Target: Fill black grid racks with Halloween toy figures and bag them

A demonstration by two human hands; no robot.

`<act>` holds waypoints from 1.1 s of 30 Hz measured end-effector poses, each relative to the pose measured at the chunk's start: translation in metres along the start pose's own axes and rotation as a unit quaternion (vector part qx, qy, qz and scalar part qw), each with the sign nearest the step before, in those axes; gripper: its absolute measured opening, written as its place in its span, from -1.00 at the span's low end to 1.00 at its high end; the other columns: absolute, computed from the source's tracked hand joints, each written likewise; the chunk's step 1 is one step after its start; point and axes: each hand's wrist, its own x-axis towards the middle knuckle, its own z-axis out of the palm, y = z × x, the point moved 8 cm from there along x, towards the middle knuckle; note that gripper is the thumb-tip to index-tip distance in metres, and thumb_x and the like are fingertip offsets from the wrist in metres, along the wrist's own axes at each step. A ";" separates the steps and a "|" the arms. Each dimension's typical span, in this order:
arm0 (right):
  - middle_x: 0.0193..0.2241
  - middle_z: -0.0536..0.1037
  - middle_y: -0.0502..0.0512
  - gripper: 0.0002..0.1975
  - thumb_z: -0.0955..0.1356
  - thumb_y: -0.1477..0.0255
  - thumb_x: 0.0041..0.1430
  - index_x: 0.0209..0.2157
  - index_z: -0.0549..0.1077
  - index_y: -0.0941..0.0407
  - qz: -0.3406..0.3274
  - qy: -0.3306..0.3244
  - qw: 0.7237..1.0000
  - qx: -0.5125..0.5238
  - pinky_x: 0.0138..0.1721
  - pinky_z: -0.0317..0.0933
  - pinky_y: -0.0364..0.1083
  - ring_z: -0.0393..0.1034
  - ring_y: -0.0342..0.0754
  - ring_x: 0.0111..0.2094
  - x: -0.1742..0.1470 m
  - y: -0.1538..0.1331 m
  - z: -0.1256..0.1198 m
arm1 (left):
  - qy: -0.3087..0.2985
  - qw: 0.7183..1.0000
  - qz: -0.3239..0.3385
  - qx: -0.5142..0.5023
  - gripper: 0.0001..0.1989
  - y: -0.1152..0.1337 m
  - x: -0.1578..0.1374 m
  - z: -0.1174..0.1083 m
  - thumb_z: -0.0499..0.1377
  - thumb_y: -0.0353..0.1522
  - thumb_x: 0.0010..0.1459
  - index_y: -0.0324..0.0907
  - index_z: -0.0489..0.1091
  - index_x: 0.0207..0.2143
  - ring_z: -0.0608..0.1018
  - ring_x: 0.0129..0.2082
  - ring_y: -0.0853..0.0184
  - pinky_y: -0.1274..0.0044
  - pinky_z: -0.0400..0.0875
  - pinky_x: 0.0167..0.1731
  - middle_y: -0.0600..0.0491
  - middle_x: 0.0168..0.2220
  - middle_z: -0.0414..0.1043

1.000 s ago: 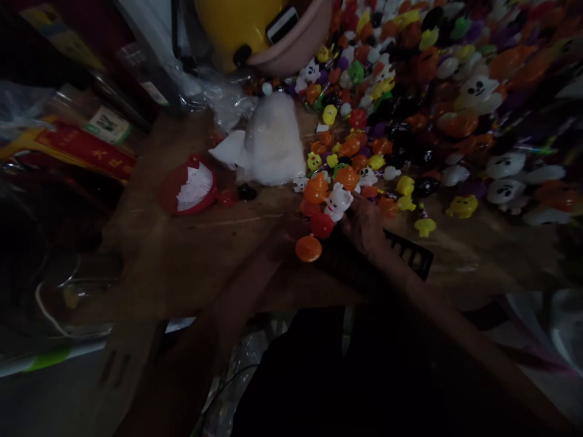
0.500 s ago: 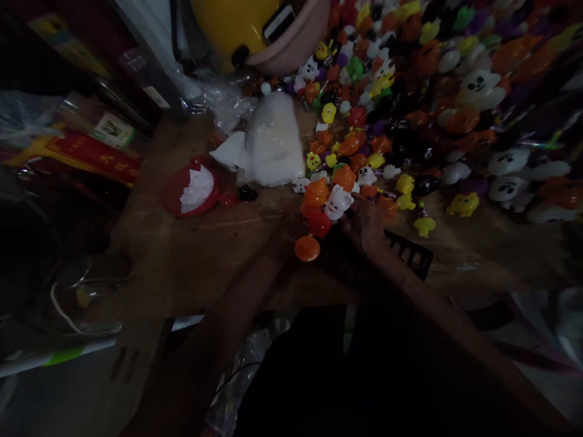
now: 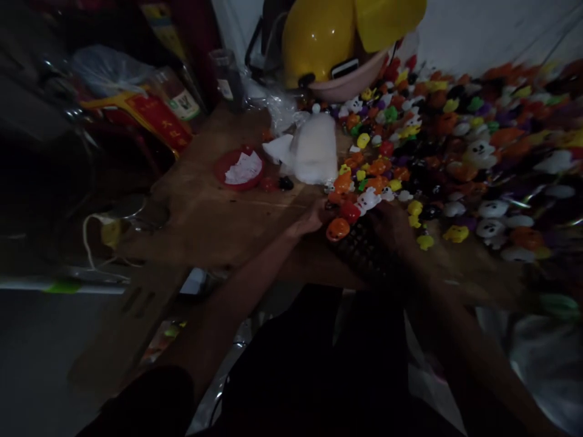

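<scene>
Dim light and blur hide detail. A black slotted basket lies between my hands at the table's near edge. Along its far left side sit a white toy figure, a round red toy and an orange pumpkin-like toy. My left hand reaches to the left of these toys, its fingers curled inward; what they grip is hidden. At the right of the white figure, my right hand bends over the basket, fingers closed and dark, their contents not visible.
Small coloured toys heap up across the table's right and back. Left of them lie a plastic-wrapped white bundle and a red dish with paper slips. Behind stand a yellow helmet and a pink basin.
The camera view has shifted, so the table's things sit further right and more wall shows. My left hand now shows beside the toys; the orange piece has turned, showing a dark face.
</scene>
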 end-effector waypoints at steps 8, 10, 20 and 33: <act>-0.20 0.70 0.15 -0.74 0.33 0.20 0.36 -0.18 0.65 -0.04 0.073 0.239 0.966 -0.069 -0.11 0.43 0.11 0.59 0.15 -0.19 -0.075 -0.101 -0.115 | 0.173 0.975 0.100 0.097 -0.69 0.084 -0.020 -0.033 0.07 -0.54 0.30 -0.19 0.58 -0.08 0.64 -0.04 0.23 0.37 0.48 0.15 -0.03 -0.13 0.66; -0.28 0.67 0.11 -0.78 0.35 0.20 0.37 -0.17 0.63 -0.06 0.020 0.241 0.970 0.004 -0.22 0.44 0.09 0.57 0.11 -0.28 -0.086 -0.143 -0.104 | 0.202 0.945 0.169 0.195 -0.55 0.127 -0.044 -0.033 0.02 -0.63 0.24 -0.15 0.56 0.02 0.61 0.10 0.24 0.36 0.42 0.26 -0.03 0.03 0.63; -0.22 0.59 0.13 -0.79 0.36 0.25 0.35 -0.26 0.56 0.07 0.020 0.159 0.920 0.359 -0.11 0.46 -0.02 0.49 0.01 -0.17 -0.096 -0.205 0.008 | 0.231 0.777 0.277 0.515 -0.47 0.183 -0.156 -0.007 0.05 -0.37 0.44 -0.08 0.22 0.43 0.53 0.27 0.23 0.59 0.62 -0.11 -0.03 0.38 0.35; -0.34 0.61 0.09 -0.79 0.39 0.18 0.32 -0.28 0.49 0.02 0.098 0.233 0.911 0.325 -0.18 0.45 0.03 0.50 0.02 -0.28 -0.158 -0.127 -0.058 | 0.089 0.874 0.236 0.416 -0.35 0.151 -0.188 0.023 0.27 -0.35 0.26 -0.13 0.20 0.36 0.57 0.16 0.16 0.36 0.50 0.19 -0.13 0.20 0.50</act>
